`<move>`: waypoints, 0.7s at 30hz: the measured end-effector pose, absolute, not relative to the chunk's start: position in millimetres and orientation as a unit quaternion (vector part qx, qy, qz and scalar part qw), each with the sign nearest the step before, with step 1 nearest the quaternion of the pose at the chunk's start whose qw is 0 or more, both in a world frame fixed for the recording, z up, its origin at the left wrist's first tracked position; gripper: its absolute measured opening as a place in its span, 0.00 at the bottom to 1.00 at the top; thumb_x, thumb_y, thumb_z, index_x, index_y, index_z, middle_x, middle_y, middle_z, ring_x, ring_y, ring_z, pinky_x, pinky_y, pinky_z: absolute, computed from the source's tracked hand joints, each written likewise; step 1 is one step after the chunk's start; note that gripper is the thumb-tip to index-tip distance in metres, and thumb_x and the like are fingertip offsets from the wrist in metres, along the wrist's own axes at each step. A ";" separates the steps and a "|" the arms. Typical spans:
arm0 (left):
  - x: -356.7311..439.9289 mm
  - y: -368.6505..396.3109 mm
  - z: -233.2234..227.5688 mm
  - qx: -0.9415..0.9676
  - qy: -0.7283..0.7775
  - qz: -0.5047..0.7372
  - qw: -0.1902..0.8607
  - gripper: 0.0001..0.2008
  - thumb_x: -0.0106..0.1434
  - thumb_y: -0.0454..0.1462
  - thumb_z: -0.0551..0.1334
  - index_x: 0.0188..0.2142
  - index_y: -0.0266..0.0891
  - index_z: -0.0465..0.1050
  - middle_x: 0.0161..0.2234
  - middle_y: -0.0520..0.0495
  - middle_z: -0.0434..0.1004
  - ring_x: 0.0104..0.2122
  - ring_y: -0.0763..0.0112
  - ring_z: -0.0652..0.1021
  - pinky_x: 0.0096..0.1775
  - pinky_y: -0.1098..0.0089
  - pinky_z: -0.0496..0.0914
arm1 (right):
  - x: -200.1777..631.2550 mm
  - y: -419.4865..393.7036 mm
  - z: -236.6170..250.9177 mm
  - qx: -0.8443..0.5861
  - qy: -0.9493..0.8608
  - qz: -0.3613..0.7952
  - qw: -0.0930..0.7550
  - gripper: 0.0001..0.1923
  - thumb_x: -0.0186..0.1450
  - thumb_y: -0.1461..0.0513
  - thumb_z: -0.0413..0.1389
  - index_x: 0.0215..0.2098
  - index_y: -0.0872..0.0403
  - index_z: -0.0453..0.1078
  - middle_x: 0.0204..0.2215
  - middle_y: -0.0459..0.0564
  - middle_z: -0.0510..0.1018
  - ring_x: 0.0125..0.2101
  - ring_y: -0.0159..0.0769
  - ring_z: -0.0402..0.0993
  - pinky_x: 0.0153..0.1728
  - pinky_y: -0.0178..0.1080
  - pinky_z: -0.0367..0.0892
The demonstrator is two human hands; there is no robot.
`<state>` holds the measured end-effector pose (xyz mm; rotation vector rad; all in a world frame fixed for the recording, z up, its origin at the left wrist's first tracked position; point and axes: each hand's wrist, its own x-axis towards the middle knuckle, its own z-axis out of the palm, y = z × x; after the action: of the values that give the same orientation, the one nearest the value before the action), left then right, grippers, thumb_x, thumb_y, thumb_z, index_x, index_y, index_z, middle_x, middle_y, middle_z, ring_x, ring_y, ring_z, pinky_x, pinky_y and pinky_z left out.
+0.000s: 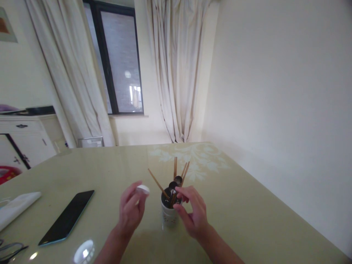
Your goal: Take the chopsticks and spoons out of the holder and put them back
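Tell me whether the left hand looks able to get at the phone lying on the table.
Probably yes. The phone lies flat on the table just outside the left hand, with nothing between them, though its fingers already hold a small white object.

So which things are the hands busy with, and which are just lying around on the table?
In use:
- left hand holding a small white piece
- right hand at the white cup
- chopsticks and dark spoons in the cup

Lying about:
- black phone
- white cloth
- dark cable
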<state>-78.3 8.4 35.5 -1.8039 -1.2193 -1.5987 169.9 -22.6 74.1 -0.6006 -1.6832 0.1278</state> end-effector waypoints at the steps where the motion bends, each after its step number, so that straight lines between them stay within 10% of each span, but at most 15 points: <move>1: -73.4 4.1 35.1 -0.700 -0.383 -0.560 0.224 0.03 0.73 0.38 0.61 0.41 0.46 0.75 0.45 0.42 0.84 0.42 0.64 0.84 0.43 0.65 0.80 | 170.1 -24.4 73.4 -0.251 -0.745 0.047 0.617 0.20 0.73 0.57 0.63 0.62 0.47 0.74 0.36 0.52 0.84 0.34 0.43 0.80 0.34 0.43 0.76; 7: -43.3 -12.5 43.8 -0.811 -0.227 -0.492 0.222 0.19 0.69 0.29 0.66 0.56 0.47 0.70 0.52 0.39 0.85 0.49 0.64 0.85 0.46 0.65 0.79 | 167.9 -26.4 75.7 -0.249 -0.744 -0.001 0.620 0.14 0.74 0.67 0.58 0.54 0.47 0.77 0.36 0.52 0.87 0.33 0.41 0.83 0.35 0.42 0.79; 14: -40.9 -5.0 35.9 -0.726 -0.310 -0.585 0.185 0.12 0.76 0.38 0.56 0.55 0.38 0.70 0.45 0.40 0.79 0.46 0.61 0.81 0.47 0.61 0.78 | 190.3 -5.7 84.4 -0.365 -0.555 -0.023 0.747 0.08 0.75 0.66 0.57 0.47 0.50 0.77 0.36 0.50 0.81 0.34 0.37 0.80 0.34 0.38 0.77; 21: -34.5 -0.5 32.0 -0.703 -0.411 -0.573 0.091 0.05 0.75 0.35 0.56 0.48 0.41 0.68 0.43 0.44 0.74 0.44 0.63 0.77 0.45 0.64 0.76 | 191.5 -6.3 85.1 -0.288 -0.701 -0.138 0.638 0.16 0.72 0.71 0.61 0.54 0.50 0.78 0.35 0.51 0.85 0.34 0.39 0.80 0.35 0.40 0.75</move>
<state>-34.5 -0.5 32.0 -2.0908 -1.2205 -1.7032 191.5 -6.3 85.1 -0.6586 -1.5995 -0.3160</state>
